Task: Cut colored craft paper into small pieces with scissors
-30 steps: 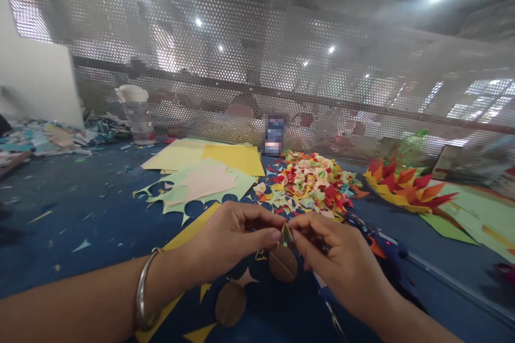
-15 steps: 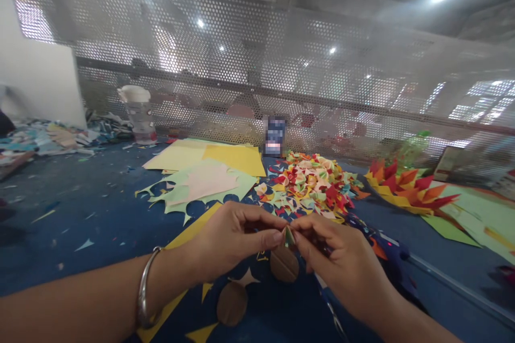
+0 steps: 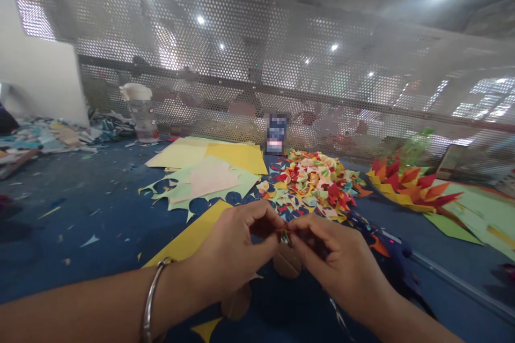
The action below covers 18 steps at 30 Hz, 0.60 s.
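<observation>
Between my two hands, at the lower centre, is a small folded green paper piece (image 3: 285,236). My left hand (image 3: 243,238) pinches it from the left with thumb and fingertips. From the right, the thumb and fingers of my right hand (image 3: 332,249) pinch it too. Just below the fingertips lies a brown paper circle (image 3: 287,263) with a crease across it. A second brown circle (image 3: 236,303) is partly hidden under my left wrist. Yellow paper (image 3: 189,233) runs beneath my left hand. Scissors (image 3: 340,315) lie beside my right hand, partly covered.
Behind my hands is a heap of small colourful folded papers (image 3: 317,179). Yellow sheets (image 3: 237,156) and cut green paper (image 3: 173,193) lie left of it. A bottle (image 3: 140,112), a phone (image 3: 277,134) and a red-orange paper shape (image 3: 410,187) stand or lie farther off.
My left hand has shifted slightly right and its fingers arch higher. It now covers more of the lower brown circle. The green piece looks smaller and more hidden between the fingertips.
</observation>
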{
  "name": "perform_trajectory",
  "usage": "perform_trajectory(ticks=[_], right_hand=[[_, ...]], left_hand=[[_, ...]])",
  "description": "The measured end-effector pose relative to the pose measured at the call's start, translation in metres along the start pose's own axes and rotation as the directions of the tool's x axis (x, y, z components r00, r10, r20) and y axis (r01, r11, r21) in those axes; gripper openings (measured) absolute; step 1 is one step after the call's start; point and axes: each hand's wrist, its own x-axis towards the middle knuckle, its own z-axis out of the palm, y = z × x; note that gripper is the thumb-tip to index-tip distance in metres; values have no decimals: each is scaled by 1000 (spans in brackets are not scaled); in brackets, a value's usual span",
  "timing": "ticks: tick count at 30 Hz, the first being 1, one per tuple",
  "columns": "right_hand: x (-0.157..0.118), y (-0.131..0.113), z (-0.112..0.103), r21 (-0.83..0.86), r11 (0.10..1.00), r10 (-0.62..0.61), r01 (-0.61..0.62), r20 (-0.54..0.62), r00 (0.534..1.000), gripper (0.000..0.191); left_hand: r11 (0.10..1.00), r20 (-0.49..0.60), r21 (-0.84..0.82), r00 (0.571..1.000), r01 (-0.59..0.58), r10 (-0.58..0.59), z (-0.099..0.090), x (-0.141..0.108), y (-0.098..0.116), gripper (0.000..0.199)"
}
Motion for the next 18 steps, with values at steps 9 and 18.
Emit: perform_trajectory(ticks=[9,18], right_hand=[[-3,1,-1,-74,997,-20,19,-5,1000,14],[-1,1,-3,-37,999,-21,22,25,999,14]], left_hand=[[1000,38,-10,999,7,-7,-1,1,5,14],[943,92,-286,984,171,-150,-4,6,-1,8]])
